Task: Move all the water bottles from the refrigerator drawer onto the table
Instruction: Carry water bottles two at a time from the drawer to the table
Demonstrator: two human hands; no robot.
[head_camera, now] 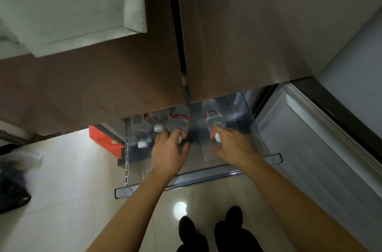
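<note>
Both forearms reach down from the bottom edge toward the drawer (206, 178), a clear bin pulled out from under the closed brown fridge doors (237, 35). Two dark shoes (187, 229) stand on the pale tiled floor (72, 189) below its front rim.

At the far left, a dark bag (12, 189) lies on the floor. An orange box (103, 138) sits just beside the drawer's left wall.

Inside the drawer, at its left side, a few bottles (141, 132) lie on their sides with white caps toward the front rim; how many lie there is hard to tell, since the doors hide their far ends. The left hand (168, 154) curls its fingers around the neck end of a bottle with a red label (179, 120), near the drawer's middle. To its right, the right hand (231, 146) closes on the capped neck of another red-labelled bottle (213, 115), which lies apart from the rest in the right half. Both held bottles seem to rest low in the drawer, though blur leaves it unclear whether they touch the bottom.

At the right edge, an open lower door (310, 148) shows its pale inner panel.
</note>
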